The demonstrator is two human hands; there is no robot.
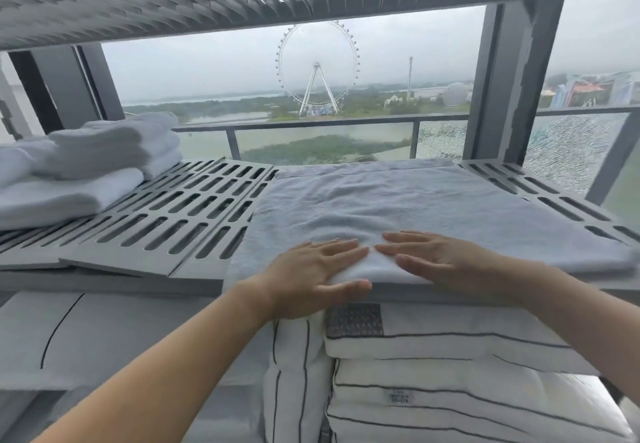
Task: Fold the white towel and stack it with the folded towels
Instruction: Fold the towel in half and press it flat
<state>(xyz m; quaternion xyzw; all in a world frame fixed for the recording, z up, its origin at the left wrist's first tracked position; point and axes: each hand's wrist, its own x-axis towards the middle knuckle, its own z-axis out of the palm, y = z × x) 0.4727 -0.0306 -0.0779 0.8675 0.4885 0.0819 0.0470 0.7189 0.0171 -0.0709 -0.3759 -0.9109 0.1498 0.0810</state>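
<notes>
The white terry towel [398,200] lies spread on the slotted grey metal shelf [194,207], near edge doubled; left hand [311,269] and right hand [440,259] press it flat-fingered, gripping nothing; the label [401,397] below is unreadable.

Grey slatted shelf [194,207] before overcast window [311,72].

Slotted grey shelf [194,200]: white towel [398,200] spread flat, folded towels [86,162] stacked left.

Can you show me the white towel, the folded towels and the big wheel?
white towel [398,200], head view, flat middle of the cloth.
folded towels [104,151], head view, front of the top towel.
big wheel [317,65], head view, hub where its legs meet.
</notes>
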